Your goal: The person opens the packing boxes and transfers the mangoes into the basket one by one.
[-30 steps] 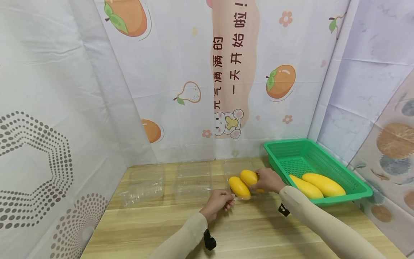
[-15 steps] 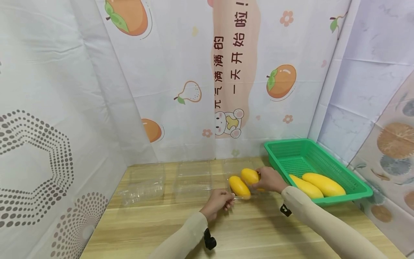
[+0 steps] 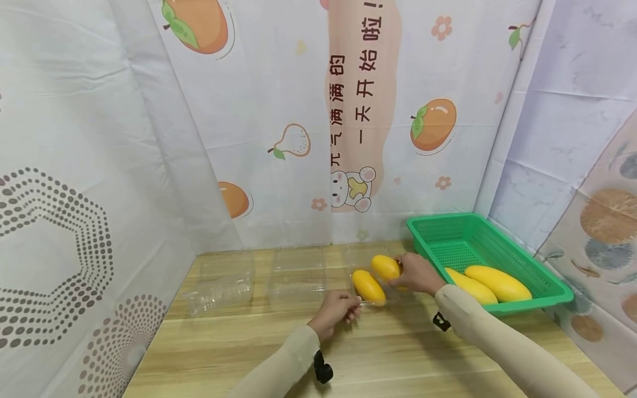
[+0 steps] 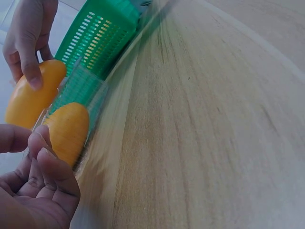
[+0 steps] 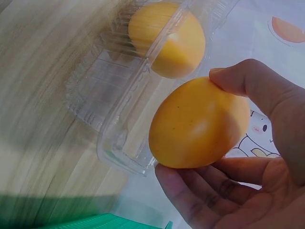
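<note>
My right hand (image 3: 417, 273) grips a yellow mango (image 5: 198, 124), thumb on one side and fingers on the other, in the right wrist view. The mango is held at the open top of a clear plastic box (image 5: 124, 119), apart from the box's floor. Another mango (image 3: 368, 287) lies inside the left part of that box. At the box's near left edge, my left hand (image 3: 337, 310) pinches the rim between thumb and fingertips, seen close in the left wrist view. Much of the box's outline is hard to make out in the head view because it is transparent.
A green basket (image 3: 552, 287) with two mangoes (image 3: 497, 283) stands on the right, close beside my right forearm. Two more clear plastic boxes, a middle one (image 3: 298, 282) and a left one (image 3: 219, 296), stand along the wooden table's back. A printed curtain (image 3: 278, 210) hangs behind.
My right hand has risen slightly and shifted a little to the right with the mango in it. The left hand stays at the box's rim.
</note>
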The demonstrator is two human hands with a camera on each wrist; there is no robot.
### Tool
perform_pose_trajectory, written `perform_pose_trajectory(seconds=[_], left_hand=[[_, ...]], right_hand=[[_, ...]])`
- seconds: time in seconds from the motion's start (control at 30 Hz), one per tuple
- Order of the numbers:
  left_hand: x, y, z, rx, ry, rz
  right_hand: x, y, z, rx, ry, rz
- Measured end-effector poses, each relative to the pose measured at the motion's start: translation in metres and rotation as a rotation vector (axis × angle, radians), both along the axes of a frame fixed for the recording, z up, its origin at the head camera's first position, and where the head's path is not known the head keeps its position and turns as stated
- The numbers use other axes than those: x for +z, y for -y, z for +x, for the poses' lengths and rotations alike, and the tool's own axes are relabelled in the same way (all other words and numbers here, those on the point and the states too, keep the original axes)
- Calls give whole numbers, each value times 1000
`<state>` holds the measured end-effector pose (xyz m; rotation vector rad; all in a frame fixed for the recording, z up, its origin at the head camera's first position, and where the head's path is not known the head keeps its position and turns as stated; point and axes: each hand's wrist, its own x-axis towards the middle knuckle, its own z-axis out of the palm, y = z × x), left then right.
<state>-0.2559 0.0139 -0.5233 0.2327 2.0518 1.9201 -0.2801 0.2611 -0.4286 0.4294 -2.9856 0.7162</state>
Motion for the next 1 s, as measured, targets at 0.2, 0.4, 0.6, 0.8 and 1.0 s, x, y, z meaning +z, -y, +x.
perform_pose_trajectory(seconds=[0.2, 0.4, 0.6, 0.8, 1.0], left_hand=[[0, 0, -1, -4, -2, 2], [0, 0, 0, -3, -3, 2], [-2, 0, -1, -8, -15, 5], [-1, 0, -1, -8, -15, 10], [-1, 1, 0, -9, -11, 5]], right_hand=[[2, -2, -1, 3, -11, 10], [4, -4, 2, 23, -25, 2], [8, -6, 3, 19, -25, -1], [9, -9, 2, 20, -32, 3], [12, -11, 2, 22, -50, 10]])
